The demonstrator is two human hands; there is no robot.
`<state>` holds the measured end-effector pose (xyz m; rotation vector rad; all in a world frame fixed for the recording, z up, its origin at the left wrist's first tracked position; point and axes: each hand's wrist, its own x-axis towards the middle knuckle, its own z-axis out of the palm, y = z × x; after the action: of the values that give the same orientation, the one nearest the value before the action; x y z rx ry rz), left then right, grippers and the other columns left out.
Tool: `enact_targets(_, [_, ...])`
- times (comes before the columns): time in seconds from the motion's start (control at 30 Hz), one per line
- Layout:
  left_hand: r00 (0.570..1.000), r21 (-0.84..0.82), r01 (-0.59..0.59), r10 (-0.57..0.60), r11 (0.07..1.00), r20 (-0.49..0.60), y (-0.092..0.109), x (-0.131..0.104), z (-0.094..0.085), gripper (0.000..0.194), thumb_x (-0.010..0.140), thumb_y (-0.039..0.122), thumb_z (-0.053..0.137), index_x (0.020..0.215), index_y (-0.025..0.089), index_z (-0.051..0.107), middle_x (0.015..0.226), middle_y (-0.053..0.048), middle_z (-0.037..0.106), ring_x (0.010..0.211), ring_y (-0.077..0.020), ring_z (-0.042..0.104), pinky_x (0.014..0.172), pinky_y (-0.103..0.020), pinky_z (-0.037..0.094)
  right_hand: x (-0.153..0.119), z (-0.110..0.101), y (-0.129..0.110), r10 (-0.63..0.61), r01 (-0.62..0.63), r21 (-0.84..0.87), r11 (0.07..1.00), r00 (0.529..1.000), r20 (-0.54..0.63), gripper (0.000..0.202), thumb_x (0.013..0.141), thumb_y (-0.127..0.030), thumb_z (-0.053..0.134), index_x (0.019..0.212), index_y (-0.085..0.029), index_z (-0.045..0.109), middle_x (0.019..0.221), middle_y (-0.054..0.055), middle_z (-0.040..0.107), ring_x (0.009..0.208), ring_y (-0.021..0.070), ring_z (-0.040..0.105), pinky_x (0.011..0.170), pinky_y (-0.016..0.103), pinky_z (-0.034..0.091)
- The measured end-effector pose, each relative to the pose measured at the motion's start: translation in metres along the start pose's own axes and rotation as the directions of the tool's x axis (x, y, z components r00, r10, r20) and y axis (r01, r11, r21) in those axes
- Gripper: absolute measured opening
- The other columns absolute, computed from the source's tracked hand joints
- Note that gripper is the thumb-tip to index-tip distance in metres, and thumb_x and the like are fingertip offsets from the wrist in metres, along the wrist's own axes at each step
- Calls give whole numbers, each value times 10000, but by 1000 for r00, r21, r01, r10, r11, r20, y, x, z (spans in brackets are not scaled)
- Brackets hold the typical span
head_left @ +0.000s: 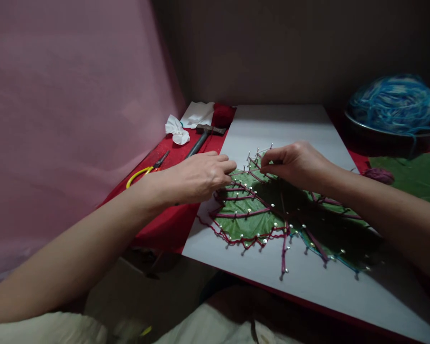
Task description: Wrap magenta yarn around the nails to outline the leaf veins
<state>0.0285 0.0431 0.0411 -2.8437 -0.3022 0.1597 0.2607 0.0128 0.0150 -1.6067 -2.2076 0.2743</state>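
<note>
A green leaf [241, 227] lies on a white board [279, 126], with several nails [249, 210] standing along its edge and veins. Purple yarn [243, 215] is strung along the veins, red yarn [220, 234] follows the lower left edge, and blue yarn [346, 263] the lower right. My left hand [206, 177] is closed at the leaf's upper left edge. My right hand [295, 162] pinches beside the nails at the leaf's top. A thin strand of yarn [242, 172] stretches between both hands; the left fingertips are partly hidden.
Left of the board, on red cloth [165, 229], are yellow-handled scissors [143, 173], a hammer [200, 141], crumpled white paper [177, 130] and a red yarn ball [223, 114]. To the right are blue yarn [397, 105] in a metal bowl [376, 135], a purple yarn ball [379, 176] and another leaf [415, 177].
</note>
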Motion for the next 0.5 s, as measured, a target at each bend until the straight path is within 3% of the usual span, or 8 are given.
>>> enact_targets(0.1, [999,-6,16,-16,1000,30,0,10,1,201,708,-17,478,650,147,577,786,-55,539,682,-138,413,558,-272,270,-2,-1,3,21,-21,4,1000,1000,-8,147,760,-331,567,694,-249,669,588,-21,584,549,117,478,567,271,347])
enact_targets(0.2, [983,-14,174,-174,985,-55,-4,9,9,185,724,7,500,653,151,592,747,-29,534,579,-98,380,478,-257,208,-4,-1,5,23,-23,8,1000,1000,-15,151,765,-331,565,697,-244,667,588,-16,581,562,122,483,583,279,341])
enact_targets(0.27, [952,-55,255,-260,965,-160,-7,3,17,187,765,45,509,673,163,621,727,-8,541,540,-77,378,457,-239,199,-5,-1,5,17,-16,11,1000,1000,-7,156,769,-328,558,696,-238,661,598,-12,582,570,123,486,589,282,337])
enact_targets(0.37, [894,-171,275,-317,946,-316,-10,-7,31,198,831,123,514,714,183,662,741,6,584,565,-61,457,477,-201,268,-5,0,2,5,-5,36,999,1000,4,157,777,-314,546,697,-232,653,621,-8,587,582,123,488,598,283,335])
enact_targets(0.5, [822,-355,263,-401,897,-404,-9,-13,48,162,856,184,543,766,175,677,780,0,619,646,-62,553,565,-165,383,-2,1,-6,3,-3,43,999,1000,18,154,779,-301,544,705,-230,658,622,-4,582,583,122,476,593,287,324])
